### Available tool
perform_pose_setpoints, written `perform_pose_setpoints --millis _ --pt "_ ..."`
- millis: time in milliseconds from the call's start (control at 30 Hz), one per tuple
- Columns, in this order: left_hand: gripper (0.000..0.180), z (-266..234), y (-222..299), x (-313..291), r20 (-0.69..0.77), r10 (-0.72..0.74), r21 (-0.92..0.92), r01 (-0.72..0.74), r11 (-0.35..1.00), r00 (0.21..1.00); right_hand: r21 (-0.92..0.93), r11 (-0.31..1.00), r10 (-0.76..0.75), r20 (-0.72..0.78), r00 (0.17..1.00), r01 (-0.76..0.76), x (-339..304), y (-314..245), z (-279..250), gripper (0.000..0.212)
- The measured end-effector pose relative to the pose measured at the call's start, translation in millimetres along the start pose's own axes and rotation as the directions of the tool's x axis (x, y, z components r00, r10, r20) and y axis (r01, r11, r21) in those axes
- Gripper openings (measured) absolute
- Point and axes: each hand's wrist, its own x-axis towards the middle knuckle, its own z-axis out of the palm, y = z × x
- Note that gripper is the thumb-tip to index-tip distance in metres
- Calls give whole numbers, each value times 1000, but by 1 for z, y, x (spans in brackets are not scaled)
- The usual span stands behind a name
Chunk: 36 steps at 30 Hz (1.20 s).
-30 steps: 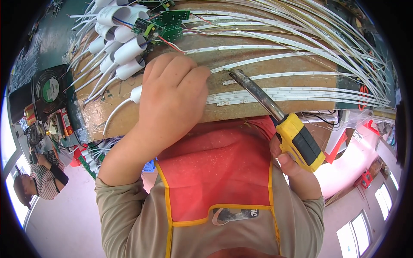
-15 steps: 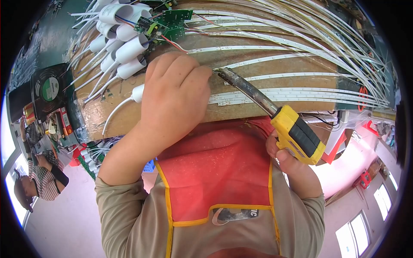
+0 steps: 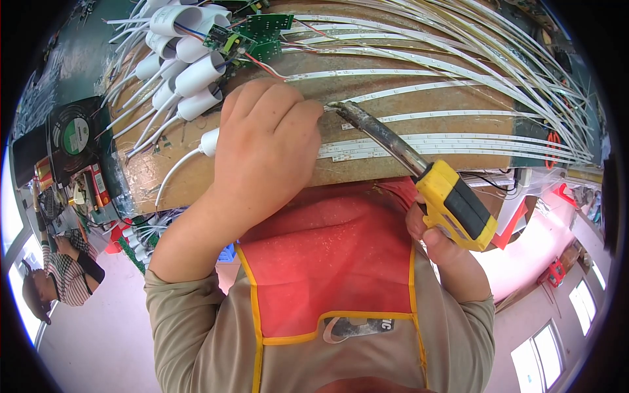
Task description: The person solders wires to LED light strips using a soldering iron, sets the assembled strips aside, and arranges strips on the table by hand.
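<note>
My left hand (image 3: 265, 134) is closed, knuckles up, over the workboard; its fingertips and whatever they pinch are hidden beneath it. From under its left side sticks out a white cylindrical housing (image 3: 209, 141) with a white cable. In my right hand (image 3: 432, 237) is a soldering gun (image 3: 458, 208) with a yellow and black body, held by its handle. Its long, darkened metal barrel slants up to the left, and the tip ends right beside the left hand's fingers. White LED strips (image 3: 419, 145) run off to the right of this spot.
Several white housings (image 3: 196, 73) with cables are piled at the upper left, beside green circuit boards (image 3: 265, 33) with wires. A black fan (image 3: 73, 136) stands at the left. Many strips fan out across the far right. Another person (image 3: 69, 275) is at the left edge.
The soldering gun has shifted very slightly, its tip still beside my left fingers. My left hand looks unmoved.
</note>
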Motion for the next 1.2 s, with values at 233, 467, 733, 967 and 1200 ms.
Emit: perform_pose_setpoints --millis 233,467,733,967,1200 --pt "25 0 0 0 4 5 3 -5 1000 1000 -12 1000 3 -46 999 -4 1 -6 0 77" --pt "24 -4 3 2 22 -18 2 18 1000 1000 -45 999 -1 -47 999 -1 1 -7 -2 74" --pt "23 -7 6 6 33 -36 4 36 999 999 69 997 -23 54 998 19 2 -3 -10 54" --pt "24 -2 1 2 15 4 7 -4 1000 1000 -58 997 61 48 997 -58 3 -6 -10 46" --pt "24 -1 1 2 9 3 9 -3 1000 1000 -17 1000 1 14 1000 0 2 -4 -7 46"
